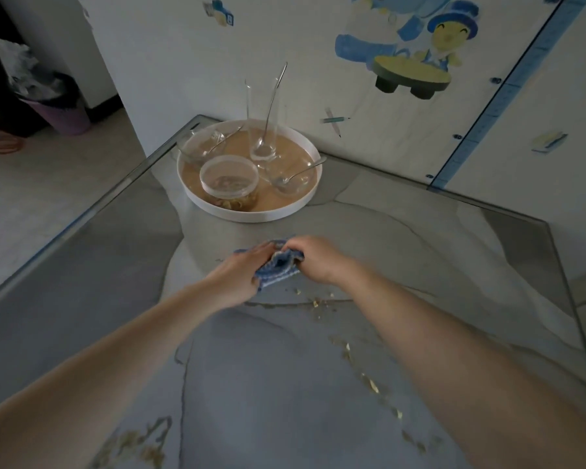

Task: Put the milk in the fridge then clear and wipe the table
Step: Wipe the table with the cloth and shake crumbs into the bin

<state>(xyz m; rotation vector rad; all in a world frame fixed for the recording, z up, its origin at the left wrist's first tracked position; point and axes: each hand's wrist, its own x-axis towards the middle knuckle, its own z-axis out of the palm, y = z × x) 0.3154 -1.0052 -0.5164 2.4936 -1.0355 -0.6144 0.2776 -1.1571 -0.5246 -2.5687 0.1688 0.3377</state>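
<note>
A blue knitted cloth (278,269) lies bunched on the grey glass-topped table (82,286), a little past its middle. My left hand (239,277) grips the cloth's left side. My right hand (315,258) pinches its right side, fingers curled over the edge. Small yellowish crumbs (318,303) are scattered on the table just in front of the cloth and trail toward the near right. No milk is in view.
A round white tray (251,216) stands at the table's far corner against the wall, holding a tall glass (263,120) with a spoon, glass bowls and a lidded container (229,179). A purple waste bin (60,111) stands on the floor at far left.
</note>
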